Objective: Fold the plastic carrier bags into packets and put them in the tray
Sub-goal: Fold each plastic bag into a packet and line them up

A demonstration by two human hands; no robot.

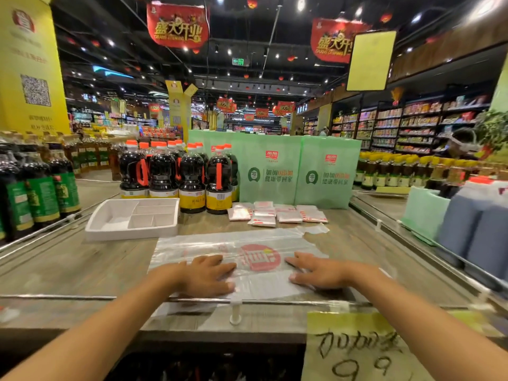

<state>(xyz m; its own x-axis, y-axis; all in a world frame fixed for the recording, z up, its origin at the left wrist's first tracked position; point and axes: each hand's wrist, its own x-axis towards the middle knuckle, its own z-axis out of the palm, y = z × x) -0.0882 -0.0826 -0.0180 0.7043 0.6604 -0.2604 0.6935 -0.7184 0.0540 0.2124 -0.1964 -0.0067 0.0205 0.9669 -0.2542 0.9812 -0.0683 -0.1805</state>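
Head view: clear carrier bag (239, 253) lies flat on the desk (82, 265) at its near edge, tray (129, 232) far-left, folded packets (277, 215) behind. Left hand (204, 273) and right hand (316, 270) press it with straight fingers, each grip released, grasping nothing. Film looks thin, light, limp, slippery; probably best pinched at a long edge while a palm pins it. Near edge lost at the rail (110, 297); handles and layers hard to make out.

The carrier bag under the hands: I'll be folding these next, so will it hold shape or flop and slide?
Probably floppy: the carrier bag is thin, see-through film. Likely light and apt to slide on the counter; left hand and right hand both press it flat.
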